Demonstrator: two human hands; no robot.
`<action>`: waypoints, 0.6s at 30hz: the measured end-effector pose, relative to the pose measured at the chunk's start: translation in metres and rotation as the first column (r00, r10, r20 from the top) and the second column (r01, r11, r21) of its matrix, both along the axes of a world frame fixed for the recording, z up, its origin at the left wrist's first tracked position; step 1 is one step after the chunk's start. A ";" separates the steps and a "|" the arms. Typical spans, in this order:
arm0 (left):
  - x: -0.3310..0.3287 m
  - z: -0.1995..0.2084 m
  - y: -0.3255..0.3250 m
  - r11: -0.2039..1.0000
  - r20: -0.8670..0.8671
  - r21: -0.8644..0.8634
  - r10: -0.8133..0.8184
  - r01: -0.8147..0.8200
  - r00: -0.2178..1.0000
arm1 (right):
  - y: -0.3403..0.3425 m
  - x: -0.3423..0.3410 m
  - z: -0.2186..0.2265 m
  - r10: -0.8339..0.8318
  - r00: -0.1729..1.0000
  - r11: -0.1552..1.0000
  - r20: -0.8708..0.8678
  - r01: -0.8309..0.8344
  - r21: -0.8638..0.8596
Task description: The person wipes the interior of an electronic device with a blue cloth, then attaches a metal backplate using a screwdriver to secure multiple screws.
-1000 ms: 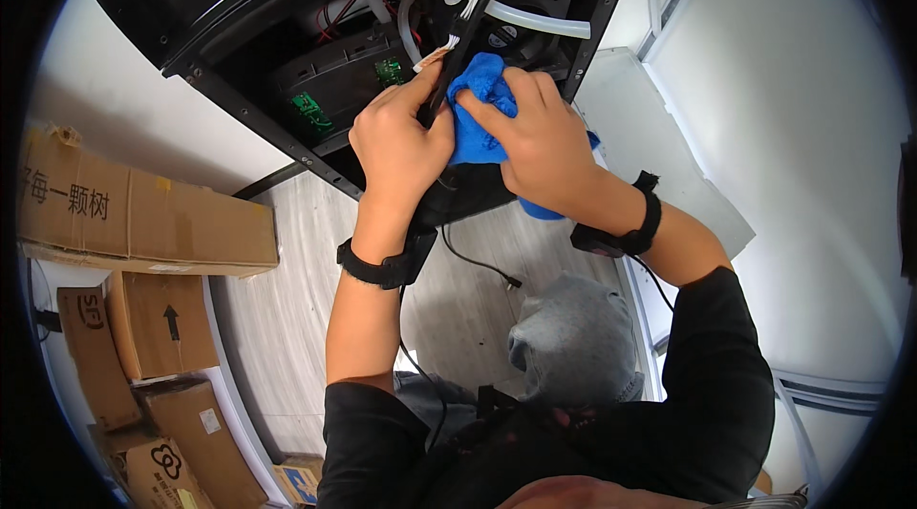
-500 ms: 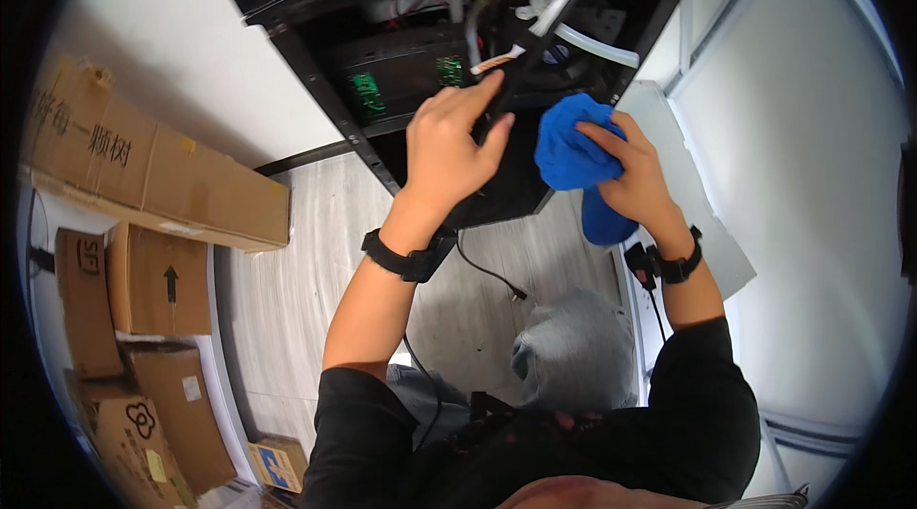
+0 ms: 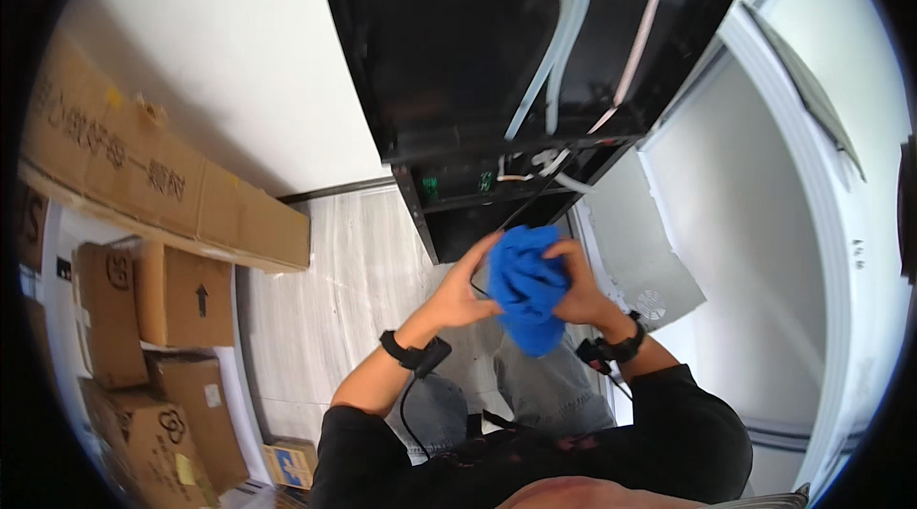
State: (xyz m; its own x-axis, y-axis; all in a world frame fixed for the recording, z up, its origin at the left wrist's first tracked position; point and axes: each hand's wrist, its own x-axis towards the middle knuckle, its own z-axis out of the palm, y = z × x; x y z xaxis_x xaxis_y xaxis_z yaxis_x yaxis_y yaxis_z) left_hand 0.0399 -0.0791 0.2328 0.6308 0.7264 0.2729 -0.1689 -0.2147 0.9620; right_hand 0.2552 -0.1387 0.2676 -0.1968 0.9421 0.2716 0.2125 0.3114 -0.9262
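Observation:
A crumpled blue cloth [image 3: 527, 285] is bunched up between my two hands, above my knees. My right hand [image 3: 583, 291] grips its right side. On the other side, the thumb and fingers of my left hand [image 3: 460, 294] close on the cloth's left edge. A thin black cable [image 3: 523, 208] runs down from the machine toward my left hand; its lower end is partly hidden. In front of me stands a tall black cabinet-like machine [image 3: 449, 60] with its lower bay open, where green circuit boards [image 3: 430, 186] show.
Two pale bluish tubes [image 3: 559, 31] and a pinkish tube [image 3: 642, 31] hang down the machine's back. Cardboard boxes [image 3: 191, 289] line the left side, below a long carton [image 3: 153, 165]. A grey panel [image 3: 640, 232] lies at the right, beside a white-framed wall.
My hands have drawn back from the open bay toward me. My left hand has come onto the blue cloth, which my right hand carried along. The view has shifted, showing more of the machine's upper back.

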 end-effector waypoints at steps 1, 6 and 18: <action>0.001 0.015 -0.010 0.975 0.081 -0.201 -0.077 0.092 0.994 | -0.001 -0.014 0.022 0.042 0.993 0.991 -0.107 -0.055 -0.120; -0.048 0.079 -0.039 0.826 0.089 -0.509 0.330 -0.242 0.940 | 0.004 -0.066 0.140 -0.139 0.964 0.987 0.226 0.117 0.109; 0.015 0.268 -0.074 0.801 -0.131 -0.545 -0.372 0.246 0.919 | -0.111 -0.025 0.298 -0.350 0.216 0.867 -0.911 -0.294 -0.403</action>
